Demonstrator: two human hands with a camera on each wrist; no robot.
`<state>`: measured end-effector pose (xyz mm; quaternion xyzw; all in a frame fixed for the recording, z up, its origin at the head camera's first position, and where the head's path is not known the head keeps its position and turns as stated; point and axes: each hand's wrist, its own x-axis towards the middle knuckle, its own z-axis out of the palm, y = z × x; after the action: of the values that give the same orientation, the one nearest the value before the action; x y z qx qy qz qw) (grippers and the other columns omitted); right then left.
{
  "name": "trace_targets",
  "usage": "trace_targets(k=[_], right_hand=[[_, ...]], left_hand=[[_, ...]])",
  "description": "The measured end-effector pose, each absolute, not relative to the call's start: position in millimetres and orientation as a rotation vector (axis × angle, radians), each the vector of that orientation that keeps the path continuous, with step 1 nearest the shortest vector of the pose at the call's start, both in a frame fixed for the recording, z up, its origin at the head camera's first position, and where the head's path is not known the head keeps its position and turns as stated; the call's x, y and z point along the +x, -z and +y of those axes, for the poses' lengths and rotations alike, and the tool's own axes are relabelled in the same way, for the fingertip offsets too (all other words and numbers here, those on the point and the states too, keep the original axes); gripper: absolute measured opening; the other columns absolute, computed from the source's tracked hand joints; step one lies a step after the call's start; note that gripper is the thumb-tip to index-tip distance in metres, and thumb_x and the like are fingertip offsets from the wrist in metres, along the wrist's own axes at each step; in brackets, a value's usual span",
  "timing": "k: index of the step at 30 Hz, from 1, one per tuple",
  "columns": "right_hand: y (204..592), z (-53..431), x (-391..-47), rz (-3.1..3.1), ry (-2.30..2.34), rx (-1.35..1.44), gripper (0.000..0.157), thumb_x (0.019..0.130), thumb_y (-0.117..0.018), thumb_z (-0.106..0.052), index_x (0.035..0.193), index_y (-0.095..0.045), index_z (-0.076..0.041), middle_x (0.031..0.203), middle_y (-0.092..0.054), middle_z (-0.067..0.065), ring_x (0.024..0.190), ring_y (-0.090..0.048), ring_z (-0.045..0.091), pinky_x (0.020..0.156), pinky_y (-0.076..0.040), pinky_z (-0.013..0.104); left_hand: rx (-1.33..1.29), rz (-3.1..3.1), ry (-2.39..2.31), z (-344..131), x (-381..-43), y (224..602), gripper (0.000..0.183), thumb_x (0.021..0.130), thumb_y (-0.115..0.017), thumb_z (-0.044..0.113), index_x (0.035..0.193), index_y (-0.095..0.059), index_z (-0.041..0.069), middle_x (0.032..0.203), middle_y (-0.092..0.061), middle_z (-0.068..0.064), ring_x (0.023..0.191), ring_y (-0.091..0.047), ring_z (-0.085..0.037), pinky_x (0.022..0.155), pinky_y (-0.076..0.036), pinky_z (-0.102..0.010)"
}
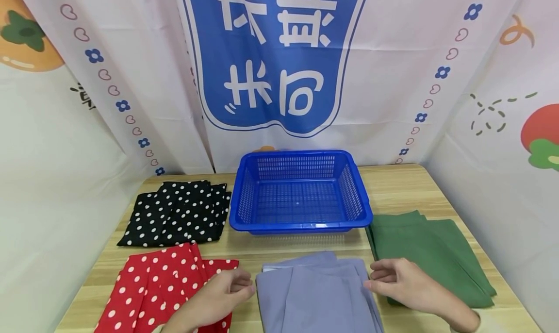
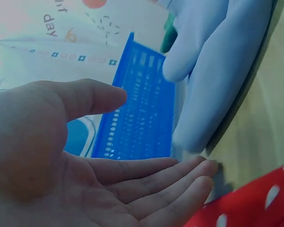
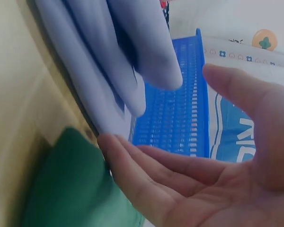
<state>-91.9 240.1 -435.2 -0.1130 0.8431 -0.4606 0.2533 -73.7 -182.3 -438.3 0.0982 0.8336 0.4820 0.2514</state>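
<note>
A folded grey-blue cloth [image 1: 320, 294] lies at the front middle of the table, its layered folds showing in both wrist views. My left hand [image 1: 220, 296] hovers at its left side, over the edge of a red cloth with white dots [image 1: 153, 284]. In the left wrist view the left hand's thumb and fingers [image 2: 156, 182] are spread apart with nothing between them. On the other side, my right hand [image 1: 403, 282] is by the cloth's right edge, beside a folded green cloth [image 1: 432, 250]. Its fingertips [image 3: 109, 142] come right up to the grey-blue folds, the thumb held away.
Behind the grey-blue cloth stands a blue plastic basket [image 1: 299, 202] with nothing in it. A folded black cloth with white dots [image 1: 179, 211] lies at the back left. Printed white curtains [image 1: 384, 80] hang behind and beside the wooden table [image 1: 393, 182].
</note>
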Motion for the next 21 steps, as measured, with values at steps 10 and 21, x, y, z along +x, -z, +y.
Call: trace_targets(k=[10, 21], right_hand=[[443, 234, -88, 2.251, 1.255, -0.209, 0.069, 0.087, -0.063, -0.035, 0.126, -0.042, 0.019, 0.121, -0.055, 0.027, 0.105, -0.059, 0.033, 0.079, -0.054, 0.038], [448, 230, -92, 2.188, 1.239, -0.062, 0.063, 0.085, -0.065, -0.036, 0.115, -0.051, 0.017, 0.097, -0.066, 0.014, 0.09, -0.062, 0.027, 0.071, -0.054, 0.04]], left_hand=[[0.216, 2.152, -1.365, -178, -75, 443, 0.045, 0.092, -0.057, 0.033, 0.115, -0.055, -0.005, 0.102, -0.064, -0.008, 0.095, -0.061, -0.023, 0.078, -0.054, -0.038], [0.146, 2.034, -1.529, -161, -74, 464, 0.037, 0.087, -0.064, 0.025, 0.101, -0.058, -0.008, 0.083, -0.066, -0.008, 0.076, -0.063, -0.02, 0.066, -0.055, -0.032]])
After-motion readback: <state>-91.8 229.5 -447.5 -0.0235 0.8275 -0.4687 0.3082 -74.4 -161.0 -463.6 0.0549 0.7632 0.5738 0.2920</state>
